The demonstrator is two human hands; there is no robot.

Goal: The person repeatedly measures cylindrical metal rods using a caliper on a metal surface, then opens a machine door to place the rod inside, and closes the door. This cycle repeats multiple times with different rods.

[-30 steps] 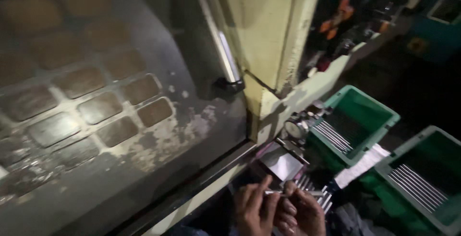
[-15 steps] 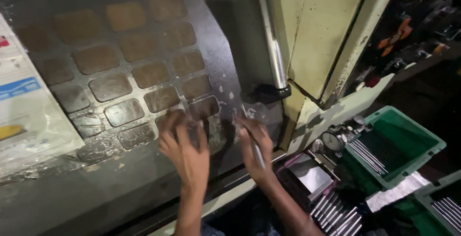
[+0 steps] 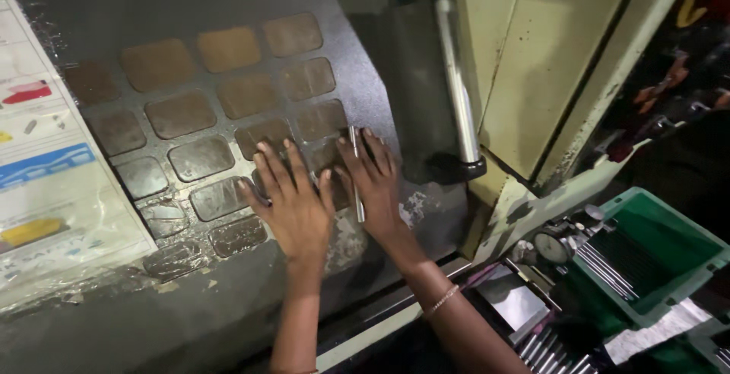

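**Both hands flat on the dark panel, a thin metal rod under the right**

Hands lie side by side on a dark, sloped machine panel (image 3: 228,298), palms down and fingers spread. The left hand (image 3: 293,205) is open and empty, pressed flat over the lower right of a grid of worn, brownish square pads (image 3: 201,157). The right hand (image 3: 376,180) sits just beside it, also flat with fingers splayed; a thin metal rod (image 3: 356,172) runs upright along its inner edge, between the two hands, its top end showing above the fingertips. Whether the right hand pinches the rod or only presses it against the panel cannot be told. A thin bracelet (image 3: 442,299) circles the right wrist.

At the panel's left edge hangs a plastic-covered paper sheet (image 3: 53,191) with coloured marks. To the right of the hands stands a shiny cylindrical bar (image 3: 455,77) in a dark socket, set against a cream-painted machine housing (image 3: 547,62). Lower right, well apart from the hands, a green plastic bin (image 3: 661,256) holds a row of thin metal rods (image 3: 608,267), with a round dial gauge (image 3: 549,246) just beside it. More rods (image 3: 544,347) lie at the bottom edge.
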